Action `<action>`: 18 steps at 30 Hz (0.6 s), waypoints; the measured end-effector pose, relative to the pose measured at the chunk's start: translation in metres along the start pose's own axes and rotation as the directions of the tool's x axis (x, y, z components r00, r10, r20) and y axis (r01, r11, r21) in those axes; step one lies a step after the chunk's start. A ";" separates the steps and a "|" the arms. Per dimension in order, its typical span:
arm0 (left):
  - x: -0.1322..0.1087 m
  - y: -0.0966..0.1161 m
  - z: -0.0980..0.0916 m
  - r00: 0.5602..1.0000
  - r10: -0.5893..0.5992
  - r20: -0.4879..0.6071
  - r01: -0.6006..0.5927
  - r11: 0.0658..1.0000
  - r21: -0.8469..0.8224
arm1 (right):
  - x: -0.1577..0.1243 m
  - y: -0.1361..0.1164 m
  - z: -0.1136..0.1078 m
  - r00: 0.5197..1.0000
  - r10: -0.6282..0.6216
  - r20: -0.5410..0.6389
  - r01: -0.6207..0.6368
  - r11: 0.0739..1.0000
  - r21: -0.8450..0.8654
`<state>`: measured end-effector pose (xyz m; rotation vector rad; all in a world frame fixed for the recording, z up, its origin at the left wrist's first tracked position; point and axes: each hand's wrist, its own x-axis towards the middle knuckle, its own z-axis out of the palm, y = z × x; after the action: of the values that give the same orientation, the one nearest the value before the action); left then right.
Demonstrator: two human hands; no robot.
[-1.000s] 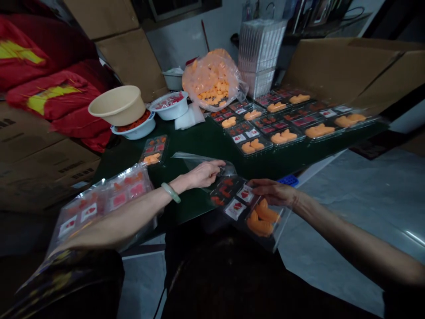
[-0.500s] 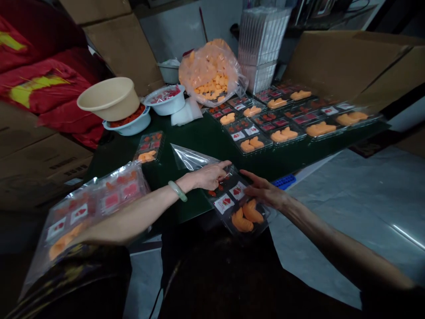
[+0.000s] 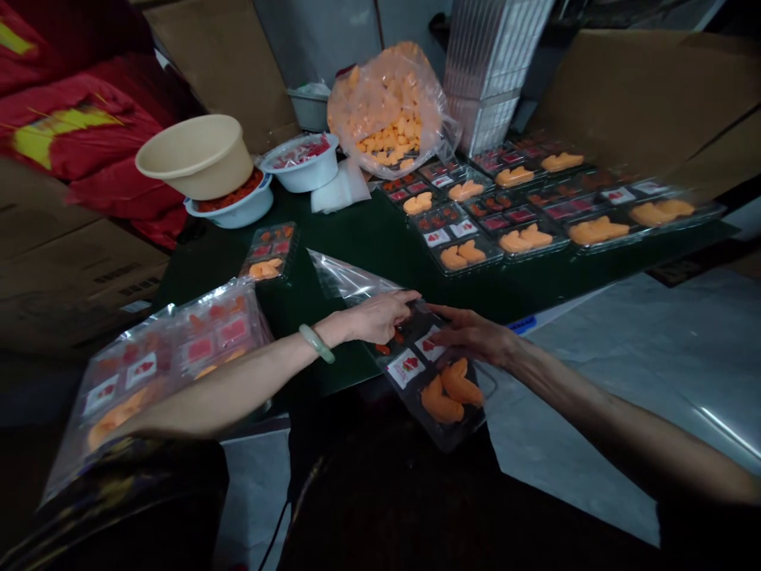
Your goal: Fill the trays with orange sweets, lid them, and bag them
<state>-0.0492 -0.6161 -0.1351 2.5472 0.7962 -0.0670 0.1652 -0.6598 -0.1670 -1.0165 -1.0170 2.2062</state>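
A compartmented clear plastic tray (image 3: 441,424) lies tilted across the near table edge, part of it jutting toward me. It holds two orange wing-shaped pieces (image 3: 443,399), two white printed packets (image 3: 406,367) and small red-brown pieces. My right hand (image 3: 472,333) grips its right side, the thumb over one packet. Across its far end lies my left hand (image 3: 380,317), wearing a pale green bangle (image 3: 317,342). That hand's index finger is stretched out and the others curl onto a clear plastic bag (image 3: 350,277), whose loose end spreads out to the left. The left fingertips are partly hidden.
Filled bagged trays (image 3: 196,349) lie at left, with a small tray (image 3: 270,254) behind. Rows of filled trays (image 3: 517,238) stand at right. Behind are basins (image 3: 193,162), a bag of orange pieces (image 3: 389,111), stacked empty trays (image 3: 493,71) and a cardboard box (image 3: 654,111).
The view has shifted slightly. The held tray has slid a little toward me and to the right. Both hands keep nearly the same grip.
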 end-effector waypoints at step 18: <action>-0.019 -0.028 -0.002 0.730 -0.666 -0.152 0.357 0.562 -0.746 | -0.010 0.026 0.009 0.949 -0.245 -0.198 0.283 0.938 0.198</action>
<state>-0.0808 -0.6056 -0.1418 1.5466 1.4346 0.5217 0.1606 -0.6853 -0.1796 -0.8910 -0.7584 1.9255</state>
